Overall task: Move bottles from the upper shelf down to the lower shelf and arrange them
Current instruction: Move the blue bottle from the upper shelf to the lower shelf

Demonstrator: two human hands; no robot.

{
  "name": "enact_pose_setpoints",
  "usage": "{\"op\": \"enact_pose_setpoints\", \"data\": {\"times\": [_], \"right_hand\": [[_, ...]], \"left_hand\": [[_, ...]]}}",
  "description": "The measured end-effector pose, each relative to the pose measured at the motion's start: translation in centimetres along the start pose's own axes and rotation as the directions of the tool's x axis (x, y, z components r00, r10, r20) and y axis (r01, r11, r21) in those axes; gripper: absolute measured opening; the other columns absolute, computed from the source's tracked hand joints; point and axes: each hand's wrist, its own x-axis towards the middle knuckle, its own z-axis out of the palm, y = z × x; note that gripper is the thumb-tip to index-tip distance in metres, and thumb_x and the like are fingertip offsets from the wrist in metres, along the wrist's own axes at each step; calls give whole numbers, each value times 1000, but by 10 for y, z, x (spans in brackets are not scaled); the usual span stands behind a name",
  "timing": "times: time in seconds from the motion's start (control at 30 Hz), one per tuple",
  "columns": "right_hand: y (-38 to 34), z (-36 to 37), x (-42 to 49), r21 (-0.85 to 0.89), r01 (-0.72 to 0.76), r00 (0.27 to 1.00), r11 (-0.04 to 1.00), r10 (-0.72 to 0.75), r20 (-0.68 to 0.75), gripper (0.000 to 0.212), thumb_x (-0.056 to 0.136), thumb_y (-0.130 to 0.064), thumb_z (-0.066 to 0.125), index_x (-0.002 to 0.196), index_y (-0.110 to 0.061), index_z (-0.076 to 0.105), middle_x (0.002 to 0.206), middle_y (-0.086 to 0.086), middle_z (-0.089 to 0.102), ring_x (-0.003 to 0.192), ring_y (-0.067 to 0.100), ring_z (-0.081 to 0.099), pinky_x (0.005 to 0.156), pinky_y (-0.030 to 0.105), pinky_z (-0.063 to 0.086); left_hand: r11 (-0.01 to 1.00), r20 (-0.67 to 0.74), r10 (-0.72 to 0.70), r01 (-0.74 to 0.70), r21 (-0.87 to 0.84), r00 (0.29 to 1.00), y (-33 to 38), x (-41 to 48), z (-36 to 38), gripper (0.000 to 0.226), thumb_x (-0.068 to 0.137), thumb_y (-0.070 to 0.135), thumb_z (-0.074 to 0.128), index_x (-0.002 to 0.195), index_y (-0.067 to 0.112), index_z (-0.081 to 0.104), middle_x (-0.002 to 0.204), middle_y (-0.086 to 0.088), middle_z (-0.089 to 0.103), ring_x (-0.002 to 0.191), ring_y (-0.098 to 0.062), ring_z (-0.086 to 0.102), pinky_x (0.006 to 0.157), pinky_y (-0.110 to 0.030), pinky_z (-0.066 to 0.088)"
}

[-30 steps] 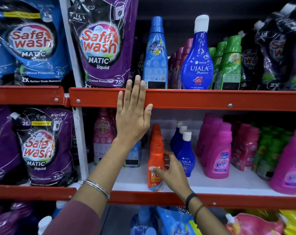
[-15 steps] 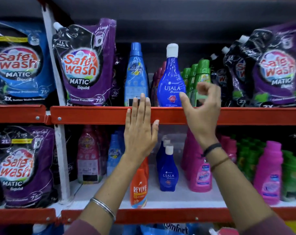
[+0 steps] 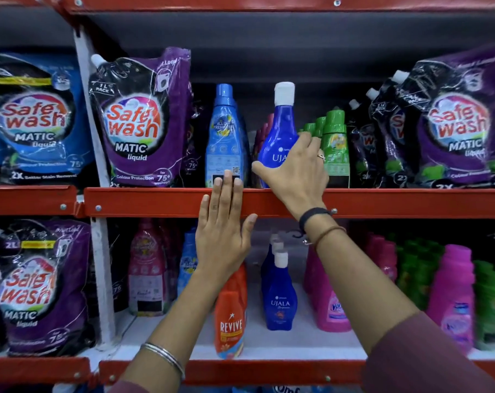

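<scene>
A person's right hand (image 3: 293, 168) wraps the blue Ujala bottle (image 3: 278, 129) on the upper shelf (image 3: 410, 201); the left hand (image 3: 222, 231) lies flat, fingers spread. A firm mid-body grip and straight lift should clear neighbouring green bottles (image 3: 335, 143).

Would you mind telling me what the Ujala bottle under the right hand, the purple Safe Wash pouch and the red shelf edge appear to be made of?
Ujala bottle: probably glossy blue plastic, with bright highlights and a matte white cap.
Safe Wash pouch: seemingly thin flexible plastic film, creased and shiny.
Shelf edge: likely red-painted metal, with a straight folded lip and visible bolts.
</scene>
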Motion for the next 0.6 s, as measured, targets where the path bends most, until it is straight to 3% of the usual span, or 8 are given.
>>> {"op": "enact_pose_setpoints", "data": {"times": [0.17,0.3,0.6], "right_hand": [[5,-16,-7,168,30,993,985,-11,-117,87,62,-54,75,126,-8,39,127,9,49,109,28,57,76,37,49],[6,-39,-16,245,57,978,968,-4,-211,88,62,-57,76,127,-9,40,127,6,50,109,22,57,72,27,42],[38,-57,-87,254,-78,994,964,93,-48,87,52,-63,79,116,-16,43,114,-3,55,97,17,58,67,27,38]], "left_hand": [[1000,-17,19,-19,17,1000,-5,-3,3,64,100,46,24,151,13,5,159,-4,7,148,-15,-2,121,-32,-1],[999,-23,25,-24,32,999,-5,-4,6,65,100,46,25,151,12,5,159,-5,7,149,-16,-1,121,-33,-1],[998,-46,16,-18,-55,999,-2,-4,2,64,97,38,33,151,12,10,159,-8,13,148,-14,-1,121,-36,2]]}}
